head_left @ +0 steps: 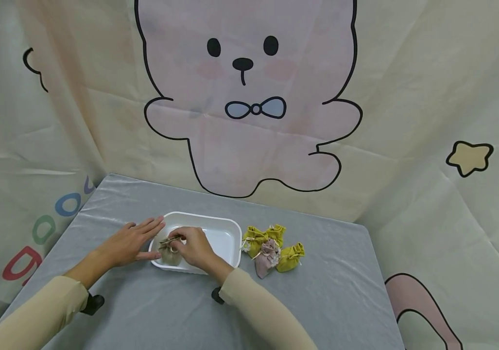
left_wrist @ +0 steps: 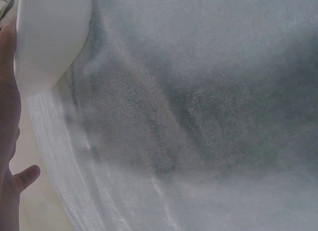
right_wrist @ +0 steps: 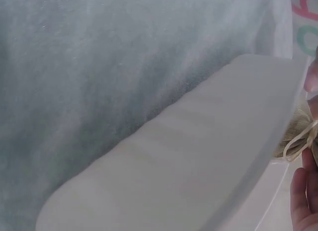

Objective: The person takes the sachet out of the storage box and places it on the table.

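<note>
My right hand (head_left: pixel 195 247) reaches into the white tray (head_left: pixel 225 243) and pinches the gathered neck of a tan drawstring pouch (head_left: pixel 169 255). The pouch is in the tray's left end. In the right wrist view the pouch (right_wrist: pixel 297 134) shows its pale cord loop between the fingers of the right hand (right_wrist: pixel 307 198). My left hand (head_left: pixel 134 243) lies along the tray's left side, fingers straight, thumb pointing at the pouch. Only part of the left hand (left_wrist: pixel 9 112) shows in the left wrist view, beside the tray's outer wall (left_wrist: pixel 52 37).
Right of the tray sit several yellow drawstring pouches (head_left: pixel 290 257) and a mauve pouch (head_left: pixel 266 260), bunched together. A grey cloth (head_left: pixel 328 301) covers the table. Behind it hangs a backdrop (head_left: pixel 389 121) with a printed bear.
</note>
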`<move>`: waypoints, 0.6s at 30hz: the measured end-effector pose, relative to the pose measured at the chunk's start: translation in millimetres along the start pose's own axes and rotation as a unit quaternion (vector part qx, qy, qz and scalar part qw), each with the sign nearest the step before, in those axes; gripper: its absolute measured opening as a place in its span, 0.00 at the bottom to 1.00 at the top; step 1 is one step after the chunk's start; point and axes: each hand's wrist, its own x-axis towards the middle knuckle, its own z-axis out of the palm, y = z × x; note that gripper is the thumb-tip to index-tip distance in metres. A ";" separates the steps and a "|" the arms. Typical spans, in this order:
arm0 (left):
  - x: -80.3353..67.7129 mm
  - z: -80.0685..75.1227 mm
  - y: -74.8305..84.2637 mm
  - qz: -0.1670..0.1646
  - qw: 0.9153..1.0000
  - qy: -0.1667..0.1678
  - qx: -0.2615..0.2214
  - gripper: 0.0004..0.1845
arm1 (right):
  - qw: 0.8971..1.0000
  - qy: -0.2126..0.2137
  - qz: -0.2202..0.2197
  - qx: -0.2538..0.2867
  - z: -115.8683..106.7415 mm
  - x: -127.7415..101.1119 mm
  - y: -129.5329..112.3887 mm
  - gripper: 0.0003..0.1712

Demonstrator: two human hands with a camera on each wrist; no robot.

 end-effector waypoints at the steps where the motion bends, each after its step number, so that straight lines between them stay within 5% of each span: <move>1: -0.1 -0.2 0.1 0.001 1.000 0.002 0.001 0.47 | 1.000 0.002 -0.004 -0.001 -1.4 -0.7 -0.3 0.06; 18: 0.9 1.6 0.3 -0.018 1.000 -0.019 -0.001 0.48 | 0.998 -0.001 -0.035 -0.048 -38.8 -5.9 -2.3 0.06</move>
